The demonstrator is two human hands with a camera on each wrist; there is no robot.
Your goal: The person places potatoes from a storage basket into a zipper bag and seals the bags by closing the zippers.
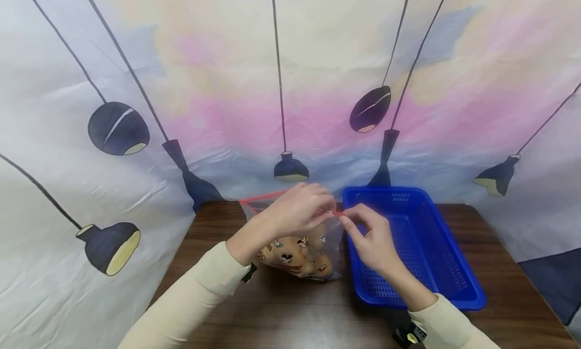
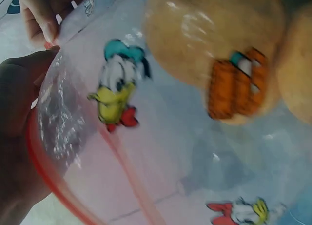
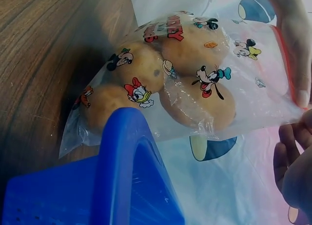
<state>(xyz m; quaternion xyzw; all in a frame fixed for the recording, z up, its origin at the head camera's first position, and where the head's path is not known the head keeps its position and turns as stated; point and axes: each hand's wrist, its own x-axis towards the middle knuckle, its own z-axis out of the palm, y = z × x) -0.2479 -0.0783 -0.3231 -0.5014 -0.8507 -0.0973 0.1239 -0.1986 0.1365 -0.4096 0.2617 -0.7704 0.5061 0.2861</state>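
Observation:
A clear zip bag with cartoon prints and a red zip strip stands on the table, left of the basket. Several potatoes lie inside it, seen through the plastic. At the bag's top right corner, my left hand pinches the zip strip between thumb and fingers. Close beside it, my right hand pinches the end of the same strip. The strip's left part stands apart as two red lines, so the bag's mouth gapes there.
A blue plastic basket with perforated sides stands right of the bag, under my right forearm. Both rest on a brown wooden table. Behind the table hangs a cloth backdrop printed with lamps.

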